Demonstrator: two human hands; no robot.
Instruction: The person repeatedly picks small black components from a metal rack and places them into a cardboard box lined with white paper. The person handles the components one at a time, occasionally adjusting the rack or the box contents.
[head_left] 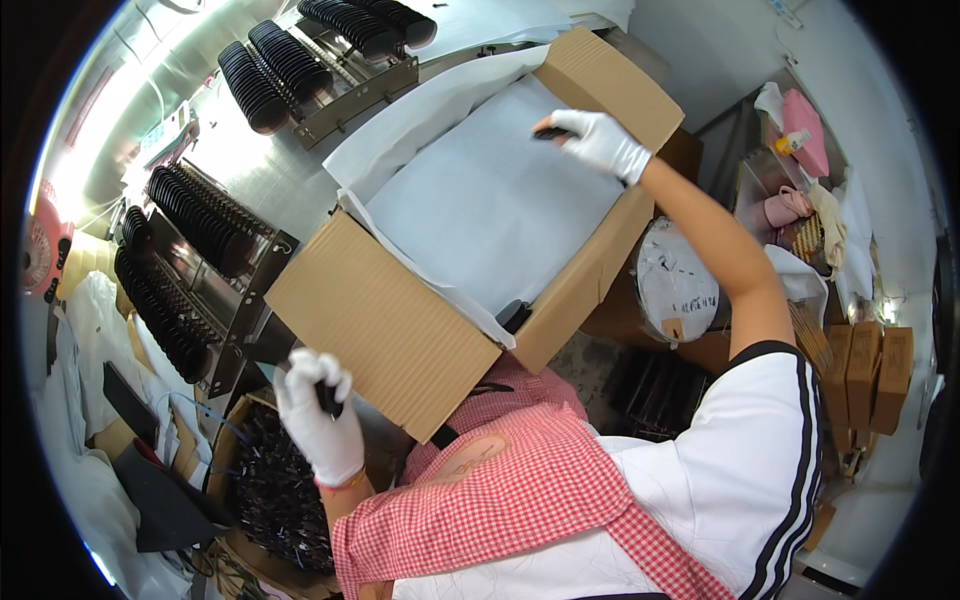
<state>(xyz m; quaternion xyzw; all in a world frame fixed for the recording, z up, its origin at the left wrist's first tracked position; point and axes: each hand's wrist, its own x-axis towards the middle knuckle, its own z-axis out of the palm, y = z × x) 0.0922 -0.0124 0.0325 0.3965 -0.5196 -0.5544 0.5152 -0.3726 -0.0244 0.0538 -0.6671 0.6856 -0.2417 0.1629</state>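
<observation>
White-gloved left hand (320, 420) and right hand (598, 143), well apart, each clamped a black piece (328, 399) — a slack pinch could drop either.

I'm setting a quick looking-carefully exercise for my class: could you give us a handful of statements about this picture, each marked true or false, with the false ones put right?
1. The left hand and the right hand are both gloved in white. True.
2. The carton is closed. False: its flaps are open and a pale sheet shows inside.
3. The right hand holds a small black piece above the sheet. True.
4. The left hand is empty. False: its fingers are curled on a small dark item.
5. The apron is plain green. False: the apron is red-and-white checked.
6. A pink fan shows near the picture's left edge. True.
</observation>
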